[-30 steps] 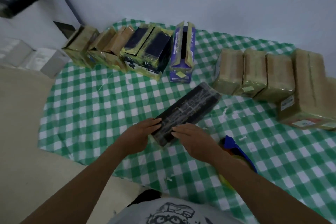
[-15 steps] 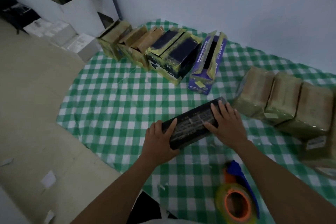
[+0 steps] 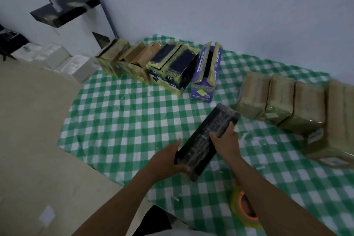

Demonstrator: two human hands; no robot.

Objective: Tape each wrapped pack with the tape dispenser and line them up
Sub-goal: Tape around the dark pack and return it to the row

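While the long dark rectangular pack wrapped in clear film (image 3: 206, 140) is held aslant over the green-and-white checked cloth (image 3: 124, 120), its near end gripped by the left hand (image 3: 166, 161) and its far half clasped along the edge by the right hand (image 3: 227, 140), a slip is judged the chief risk. Little purchase is offered by the glossy film, and the pack could be dropped if either grip loosened. Should it be swung wide, the upright purple taped pack (image 3: 206, 76) ending the leaning row of taped packs (image 3: 153, 63) might be knocked and the line toppled. The yellow tape roll on its orange-cored dispenser (image 3: 241, 207) lies half hidden beneath the right forearm, where it could be struck or dragged.
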